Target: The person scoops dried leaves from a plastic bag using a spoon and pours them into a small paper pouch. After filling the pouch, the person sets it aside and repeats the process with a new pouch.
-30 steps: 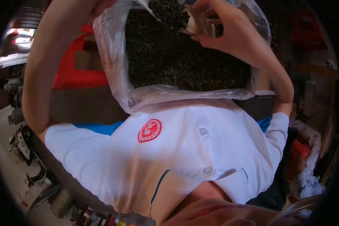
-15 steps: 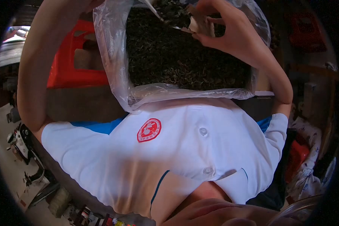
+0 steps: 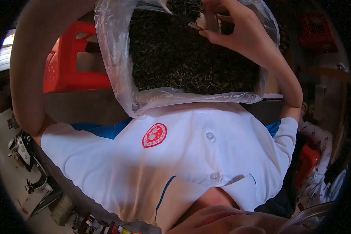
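My right hand [image 3: 240, 33] is at the top centre-right, with thumb and fingers pinched round a small pale pouch [image 3: 211, 24]. A heap of dark dried leaves [image 3: 185, 8] lies at the pouch's mouth. Beside the heap, part of a white utensil [image 3: 164, 5] shows at the top edge. Below them is a box lined with a clear plastic bag [image 3: 119, 58], filled with dark dried leaves [image 3: 191, 70]. My left forearm runs up the left side and out at the top; my left hand lies outside the picture.
A red plastic stool [image 3: 68, 76] stands left of the box. A sewing machine [image 3: 29, 154] and a brush [image 3: 61, 210] are at the lower left. Another red stool [image 3: 310, 158] and patterned cloth [image 3: 319, 144] are at the right, with a red object [image 3: 318, 33] farther up.
My left forearm has moved outward to the left, and its hand has left the picture. The utensil has shifted up, and more leaves show at the pouch. My right hand has barely moved.
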Demonstrator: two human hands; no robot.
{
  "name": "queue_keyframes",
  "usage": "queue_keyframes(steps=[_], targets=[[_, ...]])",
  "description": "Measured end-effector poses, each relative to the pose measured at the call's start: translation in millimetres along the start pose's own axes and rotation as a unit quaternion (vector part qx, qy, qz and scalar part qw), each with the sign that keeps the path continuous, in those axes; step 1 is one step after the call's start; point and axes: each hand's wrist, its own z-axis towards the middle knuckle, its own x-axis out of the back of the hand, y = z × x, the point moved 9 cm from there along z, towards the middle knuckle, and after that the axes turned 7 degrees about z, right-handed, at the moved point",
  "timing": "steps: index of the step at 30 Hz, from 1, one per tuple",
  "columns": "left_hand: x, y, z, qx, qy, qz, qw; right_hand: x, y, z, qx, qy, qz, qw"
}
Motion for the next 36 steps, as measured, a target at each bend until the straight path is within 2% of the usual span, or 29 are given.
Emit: queue_keyframes(steps=[1, 5, 8, 11, 14, 20, 26, 29, 35, 36], targets=[[2.1, -0.6, 2.5, 0.001, -0.012, 0.002, 1.000, 1.4, -0.9, 0.1, 0.013, 0.009, 0.003, 1.000], [5.2, 3.5, -2.1, -0.057, 0.031, 0.039, 0.997, -1.3, -5.4, 1.1, 0.052, 0.017, 0.000, 0.998], [3.3, 5.8, -3.3, -0.065, 0.033, 0.027, 0.997, -5.5, -1.4, 3.6, 0.009, -0.008, 0.025, 1.000], [2.0, 7.1, -4.9, -0.065, 0.034, 0.020, 0.997, -7.1, 2.1, 2.2, 0.076, 0.006, 0.031, 0.997], [2.0, 8.1, -5.9, -0.067, 0.035, 0.014, 0.997, -5.3, 3.7, 0.0, 0.019, 0.007, 0.009, 1.000], [3.1, 9.4, -5.2, -0.065, 0.035, 0.005, 0.997, -6.5, 5.4, 2.3, 0.014, 0.010, 0.003, 1.000], [2.9, 10.5, -2.8, -0.063, 0.019, -0.012, 0.998, -7.7, -5.3, 2.0, 0.072, 0.012, 0.058, 0.996], [1.3, 11.0, -3.2, -0.069, 0.003, -0.031, 0.997, -2.2, -10.2, 2.2, 0.026, 0.012, 0.027, 0.999], [5.3, 0.0, -6.8, -0.006, 0.019, 0.015, 1.000, 5.8, -0.9, -5.2, 0.021, 0.039, -0.027, 0.999], [5.8, -4.5, -8.0, 0.015, 0.020, 0.025, 0.999, 5.0, -0.2, -6.7, 0.045, 0.042, -0.002, 0.998]])
